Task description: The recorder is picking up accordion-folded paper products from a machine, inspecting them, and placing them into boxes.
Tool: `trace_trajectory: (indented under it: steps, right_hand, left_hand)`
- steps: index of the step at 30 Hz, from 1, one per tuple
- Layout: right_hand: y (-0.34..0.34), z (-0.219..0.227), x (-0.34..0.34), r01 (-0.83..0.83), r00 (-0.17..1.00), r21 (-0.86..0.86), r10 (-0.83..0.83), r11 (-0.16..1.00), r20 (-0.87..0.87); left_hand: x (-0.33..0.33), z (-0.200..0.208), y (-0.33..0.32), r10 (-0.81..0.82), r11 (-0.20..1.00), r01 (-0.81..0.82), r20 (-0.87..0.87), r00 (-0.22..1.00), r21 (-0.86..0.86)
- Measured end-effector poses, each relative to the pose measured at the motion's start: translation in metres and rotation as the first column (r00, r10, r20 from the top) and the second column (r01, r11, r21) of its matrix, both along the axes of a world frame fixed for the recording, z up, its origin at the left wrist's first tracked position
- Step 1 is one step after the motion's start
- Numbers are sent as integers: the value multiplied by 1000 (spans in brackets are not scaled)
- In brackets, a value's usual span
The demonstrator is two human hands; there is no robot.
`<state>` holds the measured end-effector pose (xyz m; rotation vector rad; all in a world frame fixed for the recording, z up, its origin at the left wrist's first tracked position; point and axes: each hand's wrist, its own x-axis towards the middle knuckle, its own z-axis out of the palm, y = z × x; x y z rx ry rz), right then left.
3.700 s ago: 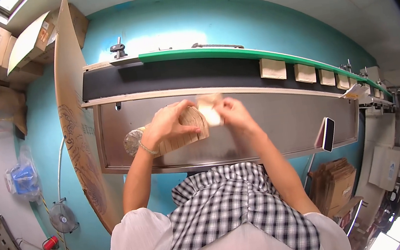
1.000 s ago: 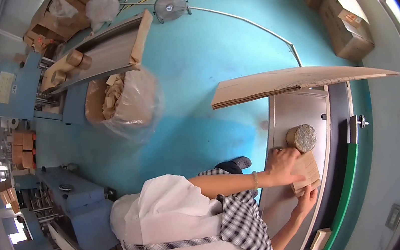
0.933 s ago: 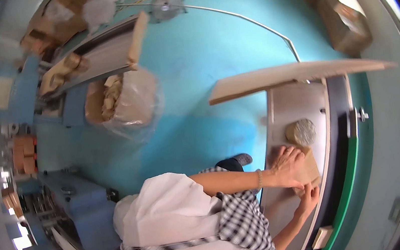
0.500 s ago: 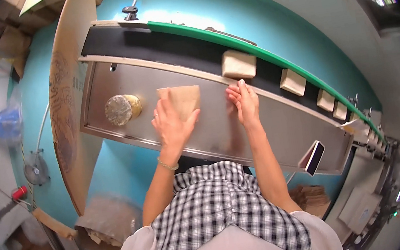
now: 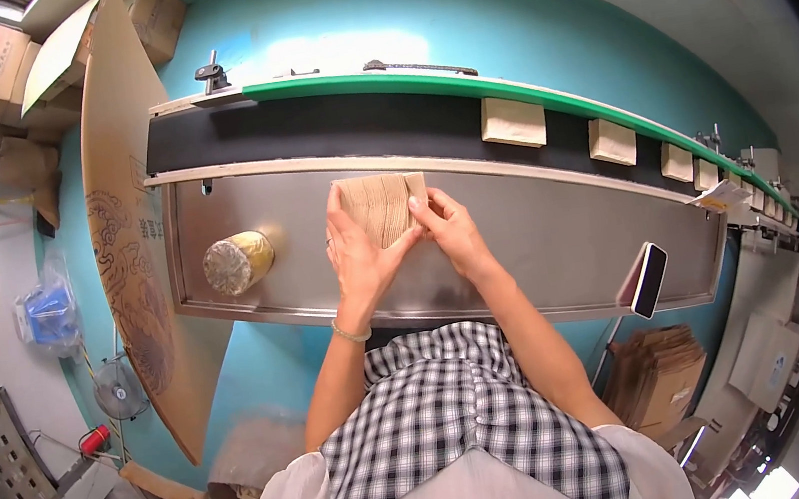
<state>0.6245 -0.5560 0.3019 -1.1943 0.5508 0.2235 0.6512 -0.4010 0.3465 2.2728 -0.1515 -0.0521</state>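
Note:
Between my two hands is a stack of folded beige paper (image 5: pixel 375 202), looking like napkins or tissues, its layered edges facing up. My left hand (image 5: pixel 356 260) grips its left side, with fingers along the edge and thumb across the near side. The fingers and thumb of my right hand (image 5: pixel 456 234) pinch the right edge, where a few layers stand slightly apart. The stack is over the metal tray table (image 5: pixel 538 231); whether it touches the surface I cannot tell.
Beyond the tray runs a black conveyor belt (image 5: pixel 303 131) with a green guide rail (image 5: pixel 348 87), carrying several similar stacks (image 5: pixel 512 122). A yellow-sided cylinder (image 5: pixel 240 262) stands left on the tray. A phone (image 5: pixel 650 280) leans at the right. A cardboard sheet (image 5: pixel 133 254) rises at the left end.
My right hand has come left from beside the belt and taken hold of the stack's right edge. The stack now shows its layered edges. The stacks on the belt have shifted right; my view has turned.

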Motion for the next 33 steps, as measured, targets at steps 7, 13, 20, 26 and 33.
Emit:
trace_trajectory:
  steps: [7, 13, 20, 26, 33]
  right_hand:
    - [-19, -30, 24, 86, 996, -179, -79, 980, 46]
    - [25, -34, 27, 178, 947, -372, -57, 911, 316]
    - [24, -42, 27, 8, 999, -160, -1, 987, 41]
    - [-93, -43, 63, 335, 941, -941, -59, 40, 333]
    - [-163, -57, 43, -189, 956, -928, 275, 321, -99]
  left_hand:
    - [17, -24, 22, 98, 990, -104, -70, 993, -95]
    - [20, -56, 25, -42, 965, -6, -176, 983, -263]
    - [24, -49, 13, 5, 1000, -5, -33, 999, 18]
    - [39, -80, 32, 41, 990, -42, 8, 999, 133]
    - [43, -78, 26, -7, 993, 4, 23, 1000, 121]
